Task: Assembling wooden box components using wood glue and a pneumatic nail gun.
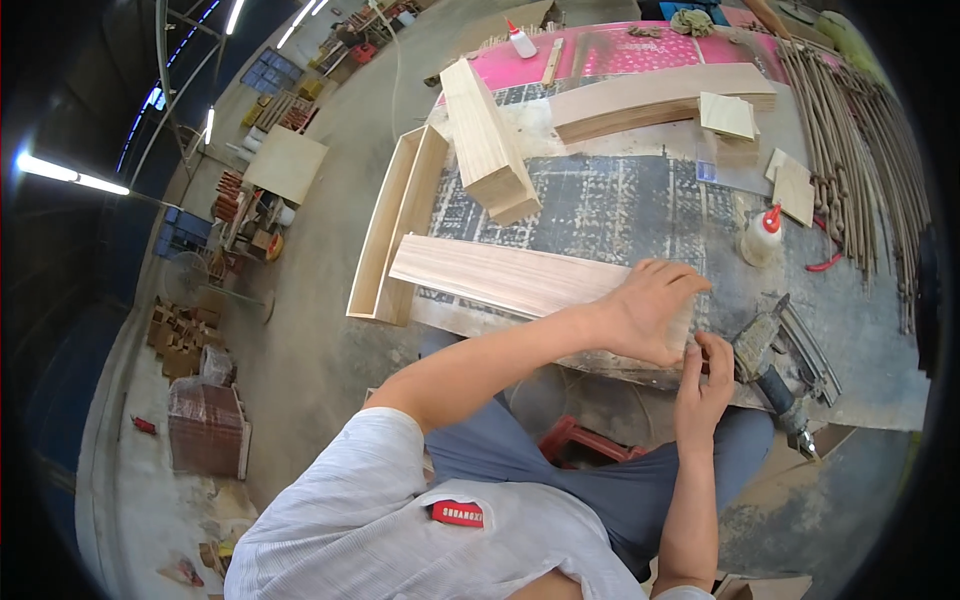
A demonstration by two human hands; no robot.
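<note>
A long pale wooden box (pixel 500 273) lies across the near part of the worktable, its right end under my left hand (pixel 640 312). That hand grips the end, with the thumb at the near side and the fingers reaching over the far side. My right hand (pixel 704 385) is closed beside the near right corner of the box, fingers bent toward the thumb; whatever is between them is too small to make out. A pneumatic nail gun (pixel 760 345) lies just right of my right hand, next to strips of staples (pixel 810 352).
Farther off stand another wooden box (pixel 485 145), an open wooden tray (pixel 385 235) at the table's left edge, and stacked curved boards (pixel 660 100). A glue bottle (pixel 762 238), red-handled pliers (pixel 828 250), small wood squares (pixel 792 190) and many thin rods (pixel 850 150) lie right.
</note>
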